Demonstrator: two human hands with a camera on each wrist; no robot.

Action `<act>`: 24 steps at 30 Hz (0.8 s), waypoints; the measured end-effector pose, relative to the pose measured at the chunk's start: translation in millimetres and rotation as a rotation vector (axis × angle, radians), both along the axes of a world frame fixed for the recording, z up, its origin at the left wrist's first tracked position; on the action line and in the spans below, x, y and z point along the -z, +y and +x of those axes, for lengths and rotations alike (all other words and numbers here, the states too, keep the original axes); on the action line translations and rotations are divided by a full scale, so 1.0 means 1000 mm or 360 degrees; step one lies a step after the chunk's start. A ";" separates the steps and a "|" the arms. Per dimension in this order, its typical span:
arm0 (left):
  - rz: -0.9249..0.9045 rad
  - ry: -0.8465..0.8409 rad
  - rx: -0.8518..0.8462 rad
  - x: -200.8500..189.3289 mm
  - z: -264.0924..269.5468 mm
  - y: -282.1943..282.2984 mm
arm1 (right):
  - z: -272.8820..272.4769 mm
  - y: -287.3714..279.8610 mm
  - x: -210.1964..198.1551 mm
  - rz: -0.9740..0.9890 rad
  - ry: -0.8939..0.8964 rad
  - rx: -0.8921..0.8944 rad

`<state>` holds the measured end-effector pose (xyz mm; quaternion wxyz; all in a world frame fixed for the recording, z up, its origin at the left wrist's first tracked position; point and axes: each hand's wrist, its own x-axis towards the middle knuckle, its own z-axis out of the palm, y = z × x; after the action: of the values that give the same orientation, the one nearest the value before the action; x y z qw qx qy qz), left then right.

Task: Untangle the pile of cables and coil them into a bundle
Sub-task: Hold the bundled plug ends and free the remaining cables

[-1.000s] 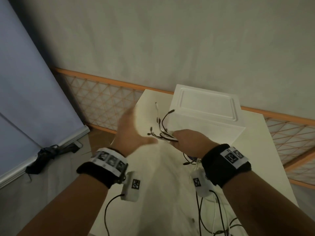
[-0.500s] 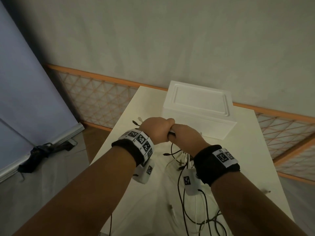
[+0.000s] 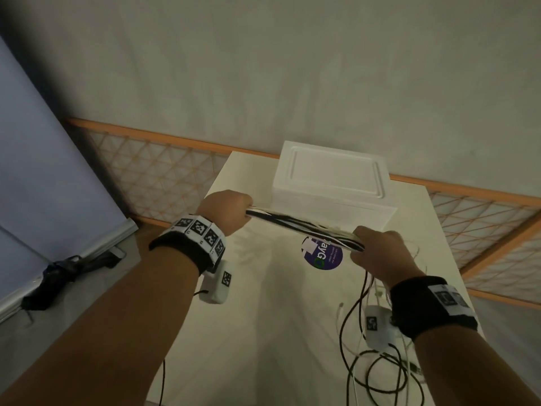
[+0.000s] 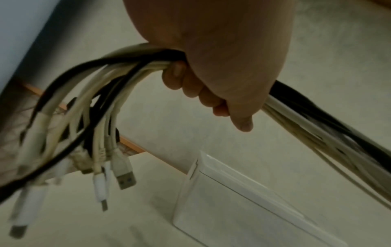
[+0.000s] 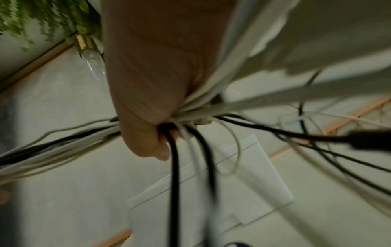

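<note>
A bundle of several black and white cables (image 3: 304, 227) stretches taut between my two hands above the white table (image 3: 263, 303). My left hand (image 3: 227, 210) grips one end in a fist; in the left wrist view the plug ends (image 4: 118, 173) hang down from the left hand (image 4: 215, 80). My right hand (image 3: 377, 250) grips the bundle further along. Loose cable tails (image 3: 374, 364) fall from it in loops onto the table. In the right wrist view black and white strands (image 5: 175, 175) fan out below the right hand (image 5: 148, 108).
A white closed box (image 3: 333, 186) stands at the table's far edge, just behind the cables. A round purple sticker (image 3: 322, 254) lies on the table under the bundle. Orange lattice railing (image 3: 152, 174) runs behind the table. A dark bag (image 3: 67, 271) lies on the floor at left.
My hands, held together half a second ago, have drawn apart, left to the left and right to the right. The bundle between them is now stretched out straight.
</note>
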<state>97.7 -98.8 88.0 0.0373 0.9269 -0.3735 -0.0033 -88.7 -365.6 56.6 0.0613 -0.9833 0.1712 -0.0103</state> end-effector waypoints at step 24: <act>-0.0270 -0.0147 -0.0494 -0.037 0.034 0.051 | 0.002 0.029 0.073 0.0468 0.0337 0.0095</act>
<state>131.6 -48.1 125.3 0.0982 0.9661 -0.2262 0.0765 -86.9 -336.9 -16.6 0.1855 -0.9538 0.2054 0.1166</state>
